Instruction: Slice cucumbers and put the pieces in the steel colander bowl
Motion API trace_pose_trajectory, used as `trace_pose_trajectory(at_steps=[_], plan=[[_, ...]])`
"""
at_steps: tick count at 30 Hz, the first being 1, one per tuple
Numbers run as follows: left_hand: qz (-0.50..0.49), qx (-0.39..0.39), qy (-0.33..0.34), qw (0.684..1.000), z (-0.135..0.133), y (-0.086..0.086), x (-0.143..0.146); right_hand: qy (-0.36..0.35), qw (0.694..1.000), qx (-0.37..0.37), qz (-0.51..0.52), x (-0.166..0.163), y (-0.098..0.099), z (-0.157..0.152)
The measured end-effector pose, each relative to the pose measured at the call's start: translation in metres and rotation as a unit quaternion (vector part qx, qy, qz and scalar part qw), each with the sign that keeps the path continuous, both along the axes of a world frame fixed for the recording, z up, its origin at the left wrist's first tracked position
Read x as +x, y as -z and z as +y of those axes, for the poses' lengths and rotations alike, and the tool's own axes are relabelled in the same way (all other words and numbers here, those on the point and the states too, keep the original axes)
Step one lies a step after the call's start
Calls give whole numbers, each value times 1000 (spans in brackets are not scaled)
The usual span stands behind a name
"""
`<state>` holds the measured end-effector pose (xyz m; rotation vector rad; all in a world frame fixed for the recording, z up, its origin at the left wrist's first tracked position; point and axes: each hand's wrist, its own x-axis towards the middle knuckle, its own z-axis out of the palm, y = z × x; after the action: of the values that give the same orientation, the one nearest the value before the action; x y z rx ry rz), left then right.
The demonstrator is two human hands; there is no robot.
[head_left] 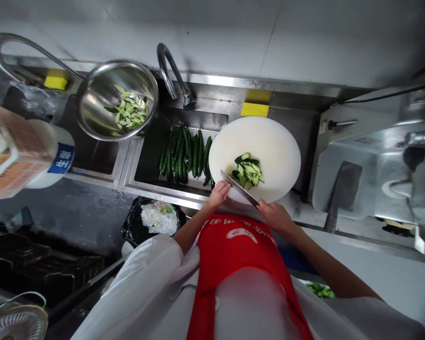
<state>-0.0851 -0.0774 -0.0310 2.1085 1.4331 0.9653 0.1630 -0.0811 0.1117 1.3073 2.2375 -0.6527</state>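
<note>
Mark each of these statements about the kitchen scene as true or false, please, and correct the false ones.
1. The right hand holds the knife by its handle. True.
2. The round cutting board is bare. False: a pile of cut cucumber pieces lies on it.
3. Whole cucumbers lie in the sink beside the board. True.
4. The metal bowl holds whole cucumbers. False: it holds cut slices.
5. The left hand rests at the near edge of the board, next to the blade. True.
6. The apron is blue. False: it is red.
</note>
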Motion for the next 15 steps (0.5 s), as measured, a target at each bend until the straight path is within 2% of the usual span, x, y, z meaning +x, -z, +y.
trace_pose_trajectory(at_steps=[2, 4, 6, 7, 8, 9, 10, 12, 14, 15], plan=[[-18, 14, -30, 999, 4, -10, -1, 13, 999, 32, 8, 14, -12, -6], [-54, 37, -118, 991, 10, -30, -5, 39, 997, 71, 9, 30, -24, -14], [-91, 72, -235, 965, 18, -58, -10, 69, 991, 112, 5, 43, -32, -20], [-103, 92, -274, 952, 22, -74, -10, 83, 988, 130, 1, 48, -35, -22], [-106, 106, -283, 947, 27, -90, -7, 96, 985, 145, -5, 51, -37, -22], [-97, 114, -254, 956, 31, -104, 0, 107, 982, 158, -13, 53, -38, -21], [-75, 114, -188, 973, 35, -118, 10, 113, 979, 167, -21, 53, -38, -19], [4, 94, 15, 995, 40, -136, 38, 105, 977, 181, -34, 52, -39, -13], [86, 74, 190, 975, 42, -143, 66, 73, 979, 186, -36, 50, -39, -6], [115, 68, 238, 962, 43, -142, 77, 57, 980, 187, -34, 50, -38, -4]])
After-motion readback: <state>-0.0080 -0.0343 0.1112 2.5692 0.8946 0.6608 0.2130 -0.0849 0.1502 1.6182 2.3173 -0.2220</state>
